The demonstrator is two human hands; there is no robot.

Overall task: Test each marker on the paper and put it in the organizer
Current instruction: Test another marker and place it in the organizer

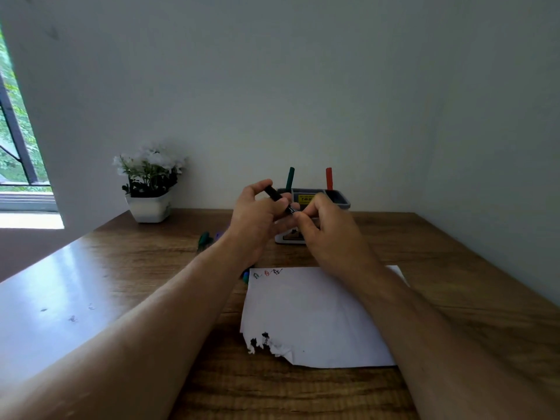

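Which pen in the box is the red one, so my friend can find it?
Look at the far edge of the wooden table, against the wall, where a grey box stands behind the hands. Two pens stick up out of it. The red pen is the one on the right; the green pen stands on the left.

I see a black marker [277,199] held tilted above the desk, in front of the grey organizer [341,197]. A green marker [290,178] and a red marker [329,178] stand upright in it. The white paper [315,313] lies flat, three small scribbles [267,273] near its far edge.
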